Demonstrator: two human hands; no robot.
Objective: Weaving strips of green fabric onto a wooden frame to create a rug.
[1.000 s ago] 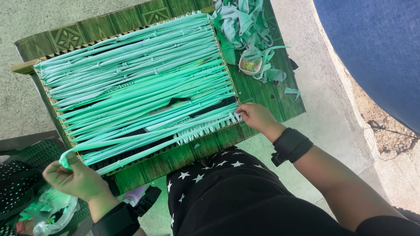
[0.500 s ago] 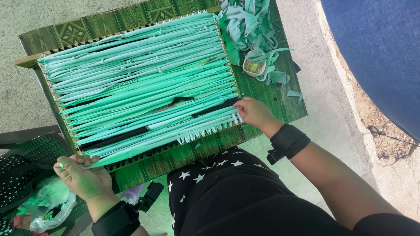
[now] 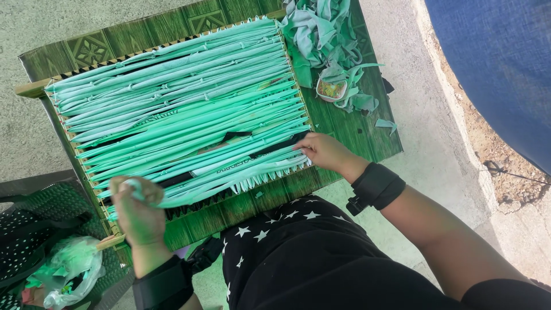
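Note:
A wooden peg loom frame lies on a green patterned table, strung across with many mint-green fabric strips. My left hand is at the frame's near left corner, closed on the end of one green strip that runs toward the right. My right hand rests at the frame's near right edge, fingertips pinching the strip ends by the pegs. Both wrists wear black bands.
A heap of loose green strips and a small bowl lie on the table's right part. A dark basket with a plastic bag stands at lower left. Concrete floor surrounds the table; a blue sheet lies at right.
My left hand has moved up and to the right from beside the frame onto its near left corner, drawing the strip with it. My right hand stayed at the right edge.

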